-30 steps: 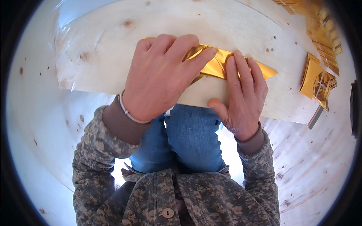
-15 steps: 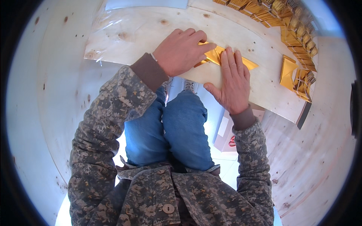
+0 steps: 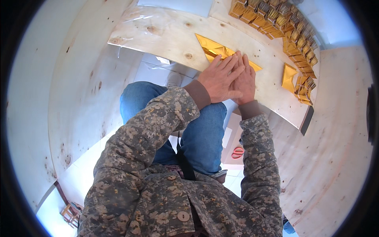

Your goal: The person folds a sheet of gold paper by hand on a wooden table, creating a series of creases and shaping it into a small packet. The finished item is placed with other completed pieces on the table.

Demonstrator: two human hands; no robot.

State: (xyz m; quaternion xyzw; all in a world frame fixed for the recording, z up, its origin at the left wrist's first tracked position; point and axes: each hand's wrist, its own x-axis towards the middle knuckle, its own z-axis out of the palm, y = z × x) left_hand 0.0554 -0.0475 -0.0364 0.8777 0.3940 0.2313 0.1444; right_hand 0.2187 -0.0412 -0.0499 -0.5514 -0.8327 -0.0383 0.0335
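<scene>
A sheet of shiny gold paper (image 3: 211,47) lies partly folded on a pale plywood board (image 3: 166,37). My left hand (image 3: 218,78) lies flat with fingers stretched, pressing on the near part of the gold paper. My right hand (image 3: 245,81) rests flat right beside it, partly under the left hand's fingers, also pressing on the paper. Both palms hide the paper's middle. Neither hand grips anything.
Rows of folded gold paper pieces (image 3: 276,19) line the board's far right edge, with a single gold sheet (image 3: 288,75) and a few more folded pieces (image 3: 304,89) near the right corner. My knees in blue jeans (image 3: 201,130) are below the board. Plywood walls surround.
Both hands slid together toward the right of the board and flattened on the gold paper; the left hand, earlier curled over the paper, now lies stretched out. The view has shifted.
</scene>
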